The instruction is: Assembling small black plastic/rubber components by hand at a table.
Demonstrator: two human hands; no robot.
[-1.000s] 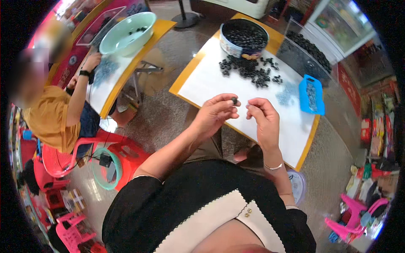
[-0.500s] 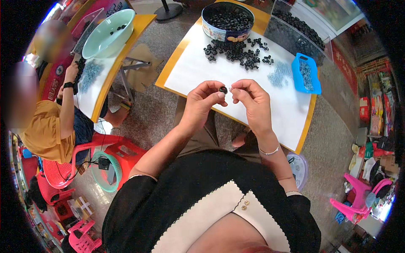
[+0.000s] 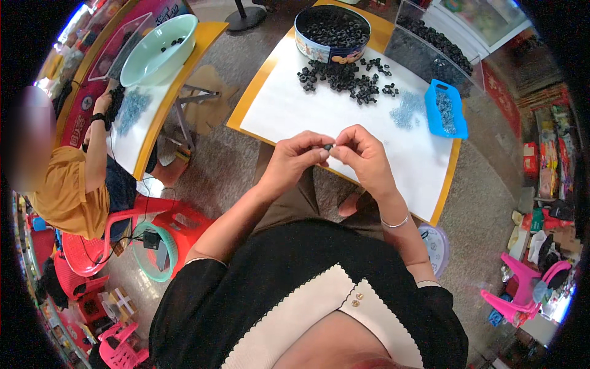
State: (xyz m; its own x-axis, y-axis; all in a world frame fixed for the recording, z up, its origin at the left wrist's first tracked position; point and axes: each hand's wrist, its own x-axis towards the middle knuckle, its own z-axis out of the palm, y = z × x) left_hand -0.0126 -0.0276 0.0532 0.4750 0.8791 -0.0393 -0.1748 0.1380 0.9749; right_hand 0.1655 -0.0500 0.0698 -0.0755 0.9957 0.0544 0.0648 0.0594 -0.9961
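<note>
Over the near edge of the white-topped table (image 3: 276, 104), my two hands meet at the fingertips. My left hand (image 3: 291, 163) pinches a small black round part (image 3: 328, 147) between thumb and forefinger. Against that part, my right hand (image 3: 367, 163) is closed in a pinch; whatever tiny pale piece it grips is mostly hidden by the fingers. Farther back lies a loose heap of small black parts (image 3: 337, 75). To its right spreads a scatter of tiny clear bluish pieces (image 3: 405, 111), next to a blue plastic basket (image 3: 460, 126) holding more of them.
A round tin (image 3: 332, 54) full of black parts stands at the far edge. Behind the basket is a clear bin (image 3: 424, 58) of black parts. On the left, a person (image 3: 70, 184) works at another table with a pale green basin (image 3: 150, 64). Red chairs (image 3: 166, 221) stand nearby.
My hands have come slightly nearer to me, and the right fingertips have closed in on the black part, which is now more covered. The table's contents look the same.
</note>
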